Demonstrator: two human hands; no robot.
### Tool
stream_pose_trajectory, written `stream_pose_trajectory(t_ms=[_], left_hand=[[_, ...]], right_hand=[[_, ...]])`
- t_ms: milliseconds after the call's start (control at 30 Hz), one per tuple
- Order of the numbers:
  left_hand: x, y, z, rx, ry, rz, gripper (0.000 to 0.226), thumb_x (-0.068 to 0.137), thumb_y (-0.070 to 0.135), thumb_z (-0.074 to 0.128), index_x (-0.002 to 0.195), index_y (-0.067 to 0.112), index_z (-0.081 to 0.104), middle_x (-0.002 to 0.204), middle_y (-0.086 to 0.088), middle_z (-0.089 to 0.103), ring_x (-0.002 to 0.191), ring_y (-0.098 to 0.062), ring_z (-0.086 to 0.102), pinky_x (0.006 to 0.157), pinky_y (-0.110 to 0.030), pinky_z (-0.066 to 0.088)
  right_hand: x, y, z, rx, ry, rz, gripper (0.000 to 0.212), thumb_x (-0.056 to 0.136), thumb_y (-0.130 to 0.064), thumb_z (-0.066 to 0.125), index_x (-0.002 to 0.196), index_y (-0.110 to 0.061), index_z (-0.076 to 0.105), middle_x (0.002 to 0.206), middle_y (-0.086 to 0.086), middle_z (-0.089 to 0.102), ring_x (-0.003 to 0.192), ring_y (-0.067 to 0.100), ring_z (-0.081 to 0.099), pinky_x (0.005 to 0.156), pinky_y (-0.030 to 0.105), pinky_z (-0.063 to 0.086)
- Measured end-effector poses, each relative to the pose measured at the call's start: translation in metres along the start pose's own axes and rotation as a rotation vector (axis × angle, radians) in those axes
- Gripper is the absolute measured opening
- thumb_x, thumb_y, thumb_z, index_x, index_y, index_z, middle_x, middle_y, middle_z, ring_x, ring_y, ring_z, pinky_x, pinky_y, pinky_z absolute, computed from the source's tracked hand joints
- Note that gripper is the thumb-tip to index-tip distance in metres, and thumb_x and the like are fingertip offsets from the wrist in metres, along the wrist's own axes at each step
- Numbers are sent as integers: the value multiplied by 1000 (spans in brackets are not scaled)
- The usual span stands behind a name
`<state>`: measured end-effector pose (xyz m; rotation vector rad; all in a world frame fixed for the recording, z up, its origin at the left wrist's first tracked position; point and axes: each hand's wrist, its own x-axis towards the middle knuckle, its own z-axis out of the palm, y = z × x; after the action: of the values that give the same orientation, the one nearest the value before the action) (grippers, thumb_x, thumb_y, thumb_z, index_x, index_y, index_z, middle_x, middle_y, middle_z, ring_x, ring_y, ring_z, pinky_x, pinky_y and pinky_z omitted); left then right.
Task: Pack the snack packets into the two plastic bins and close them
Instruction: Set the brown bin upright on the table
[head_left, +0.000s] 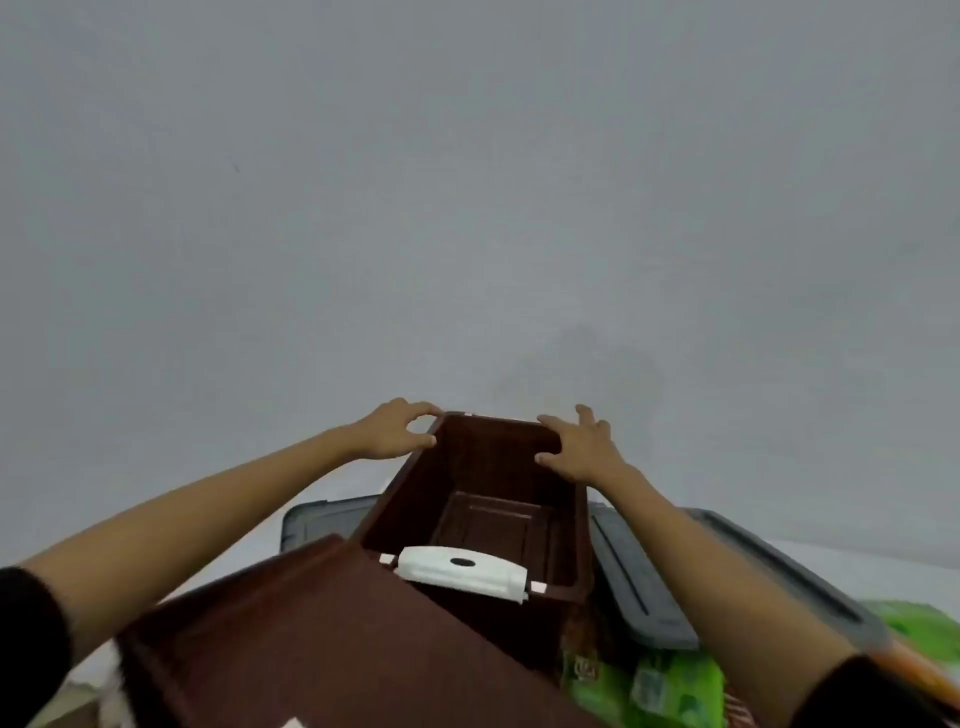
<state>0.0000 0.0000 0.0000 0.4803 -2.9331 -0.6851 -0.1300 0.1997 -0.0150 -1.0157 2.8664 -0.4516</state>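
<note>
Fingers: left hand (397, 431) is curled round the far-left corner of the brown bin (498, 525), thumb and forefinger pinching the rim. Right hand (584, 449) lies over the far-right rim, thumb inside the wall, other fingers spread outside. Both are holding the bin, neither is free. Two-corner hold because it's an open tub, probably light, and I reckon one hand would let it swing.

The bin is tilted, mouth toward me, nothing inside. The white latch (462, 570) on the near rim isn't engaged with anything. The bin sits over a grey bin (641, 577), touching or just above, can't tell. Also can't tell if that grey part is body or lid.

What looks like the brown lid (332, 639) lies nearest me, off the bin, which suits loading. The snack packets (670, 686), green, are piled lower right by the table (244, 551). None are packed.

My read: I'm positioning the bin and packing hasn't begun. Next it needs setting flat near the packets. The risk is knocking the pile.
</note>
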Motion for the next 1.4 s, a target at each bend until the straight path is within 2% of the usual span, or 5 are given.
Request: stream_pose_trajectory(t_ms=[200,333,733,1200,1400], left_hand=[[9,-12,21,-126,-70,-100,51,96,31,48,144,30,30,141,-14,40,117,-24,45,77,-26,47],[15,-11,45,-71,-101,-110,57,95,28,50,146,21,26,149,-12,34,137,-25,33,108,-25,26],[13,-4,40,-95,37,-88,59,89,9,56,143,16,34,147,-12,37,134,-25,39,106,-23,29],[9,103,-19,-150,247,278,54,86,6,56,137,22,46,93,-17,66,50,-11,47,63,-23,40],[-6,181,0,-164,217,403,54,87,11,58,138,23,44,114,-19,63,53,-7,46,73,-23,39]], right_hand=[[6,9,22,260,-97,113,73,87,-37,60,148,-27,21,156,17,-2,142,33,18,115,35,19],[1,2,31,268,-47,167,69,88,-20,58,148,-20,22,156,16,-5,132,32,38,107,31,32],[-4,-3,22,293,105,231,59,82,1,58,138,-9,41,137,16,46,124,30,47,98,32,41],[-82,9,-74,300,591,241,59,85,-14,61,139,-28,43,145,10,30,117,31,52,97,33,41],[-144,59,-107,267,674,325,60,83,-14,62,139,-29,43,144,10,32,118,31,51,97,33,42]])
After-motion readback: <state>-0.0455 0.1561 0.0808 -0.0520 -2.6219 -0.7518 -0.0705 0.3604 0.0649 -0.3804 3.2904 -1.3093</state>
